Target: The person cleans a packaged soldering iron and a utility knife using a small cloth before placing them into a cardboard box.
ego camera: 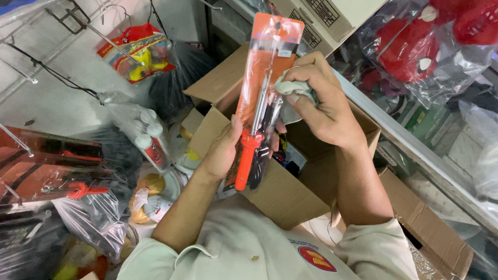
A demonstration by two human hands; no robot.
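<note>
My left hand (pixel 224 150) holds a long orange blister pack (pixel 263 82) upright by its lower part; inside it shows a tool with an orange handle and a metal shaft. My right hand (pixel 320 101) presses a small pale cloth (pixel 293 89) against the right side of the pack's clear plastic front. Both hands are above an open cardboard box (pixel 292 191) with dark items inside.
More orange tool packs (pixel 39 171) hang on wire hooks at the left. Bottles in a plastic bag (pixel 146 135) and a yellow-red toy pack (pixel 140 51) lie beyond. Red items in clear bags (pixel 440 45) fill the upper right. Another cardboard box (pixel 436 249) sits at the right.
</note>
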